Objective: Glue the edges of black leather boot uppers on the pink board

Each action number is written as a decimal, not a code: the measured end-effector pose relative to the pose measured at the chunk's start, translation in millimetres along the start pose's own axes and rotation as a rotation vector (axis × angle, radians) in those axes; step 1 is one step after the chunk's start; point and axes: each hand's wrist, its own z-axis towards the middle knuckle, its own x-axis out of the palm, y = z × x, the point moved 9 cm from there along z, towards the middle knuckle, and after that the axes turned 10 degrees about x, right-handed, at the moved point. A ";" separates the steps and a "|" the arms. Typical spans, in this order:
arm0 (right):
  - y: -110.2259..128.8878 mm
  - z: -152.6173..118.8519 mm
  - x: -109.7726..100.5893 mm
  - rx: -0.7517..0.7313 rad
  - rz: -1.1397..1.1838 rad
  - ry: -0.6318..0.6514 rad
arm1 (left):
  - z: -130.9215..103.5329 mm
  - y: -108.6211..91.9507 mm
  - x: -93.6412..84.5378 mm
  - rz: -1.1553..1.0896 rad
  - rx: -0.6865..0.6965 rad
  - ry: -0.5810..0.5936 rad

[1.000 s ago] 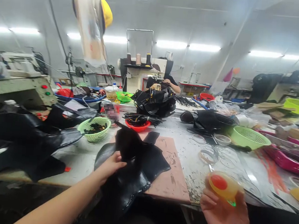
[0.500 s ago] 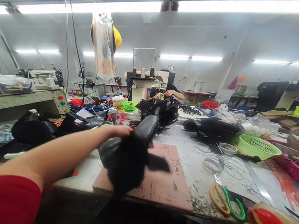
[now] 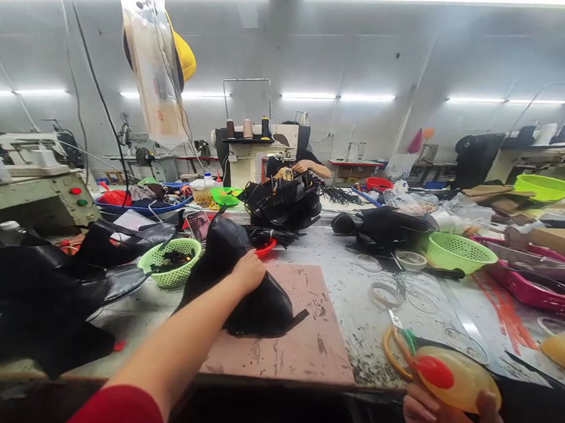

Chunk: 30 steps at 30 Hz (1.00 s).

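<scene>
My left hand (image 3: pixel 250 272) is closed on a black leather piece (image 3: pixel 267 303), which looks like a bag or boot part. The piece rests partly on a pinkish-brown board (image 3: pixel 325 342), with a narrow strap end sticking out to the right. At the lower right, my right hand (image 3: pixel 447 416) grips a yellowish, translucent rounded bottle (image 3: pixel 473 376) with a red end. Scissors (image 3: pixel 391 352) with orange and green handles lie just behind the bottle, partly hidden by it.
More black leather (image 3: pixel 43 280) is heaped at the left, beside a green basket (image 3: pixel 168 275). Another green basket (image 3: pixel 462 253) and a magenta tray (image 3: pixel 536 291) stand right. Across the table, a co-worker's hand (image 3: pixel 304 166) is at a sewing machine (image 3: pixel 247 161).
My left hand has brought the black leather piece down onto the board, where it lies flatter. My right hand with the bottle has come further into view, moving left. The view has turned slightly right.
</scene>
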 end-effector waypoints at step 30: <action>-163.7 173.6 115.5 0.336 -0.140 0.173 | -126.6 99.6 82.6 -0.335 -0.209 -0.094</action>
